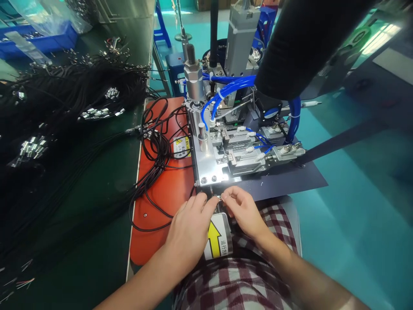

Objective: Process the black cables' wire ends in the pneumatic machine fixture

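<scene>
My left hand (192, 226) is closed at the front end of the machine's metal rail, fingers curled over and thumb reaching right. Facing it, my right hand (243, 211) pinches thumb and forefinger together. A tiny shiny metal piece (220, 198) shows at the meeting fingertips; its kind is too small to make out. What lies under my left fingers is hidden. Black cables (158, 150) lie looped on the orange-red plate (161, 193), one running toward my left hand. Just below the hands is a white label with a yellow arrow (214, 239).
The machine (206, 159) carries metal slides, cylinders and blue air hoses (232, 86). A thick black tube (290, 51) hangs above it. On the dark green table (106, 193), bundles of black cables (64, 90) with metal ends lie near a blue bin (61, 41).
</scene>
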### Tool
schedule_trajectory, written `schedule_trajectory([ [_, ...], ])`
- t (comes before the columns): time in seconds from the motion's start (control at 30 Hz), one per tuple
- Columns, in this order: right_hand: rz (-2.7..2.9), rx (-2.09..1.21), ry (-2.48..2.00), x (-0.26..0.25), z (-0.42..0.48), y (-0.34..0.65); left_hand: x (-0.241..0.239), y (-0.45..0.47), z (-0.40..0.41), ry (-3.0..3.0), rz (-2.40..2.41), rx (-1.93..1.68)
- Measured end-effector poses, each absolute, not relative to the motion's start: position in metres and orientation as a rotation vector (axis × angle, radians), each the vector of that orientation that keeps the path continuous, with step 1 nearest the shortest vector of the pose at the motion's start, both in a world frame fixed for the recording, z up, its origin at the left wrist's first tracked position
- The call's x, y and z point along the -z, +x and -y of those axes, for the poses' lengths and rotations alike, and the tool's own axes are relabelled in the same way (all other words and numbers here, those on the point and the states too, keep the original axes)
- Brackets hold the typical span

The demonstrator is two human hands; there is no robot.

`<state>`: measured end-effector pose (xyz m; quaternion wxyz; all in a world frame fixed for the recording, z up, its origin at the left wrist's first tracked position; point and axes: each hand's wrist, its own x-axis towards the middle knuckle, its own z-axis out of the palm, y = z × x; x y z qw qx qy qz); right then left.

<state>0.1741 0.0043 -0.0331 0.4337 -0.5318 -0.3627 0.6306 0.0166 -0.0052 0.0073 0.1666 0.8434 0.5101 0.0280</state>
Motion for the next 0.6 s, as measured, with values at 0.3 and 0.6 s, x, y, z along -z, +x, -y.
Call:
schedule_trajectory([
  [0.3, 0.836, -1.642, -1.237, 0.037, -0.006, 0.173, 0.004, 0.011, 0.004, 2.35, -1.419, -0.325],
  [0.6, 0.842, -1.629, -1.205, 0.045, -0.007, 0.171, -0.009, 0.008, 0.025, 2.378, -1.561, -0.497],
])
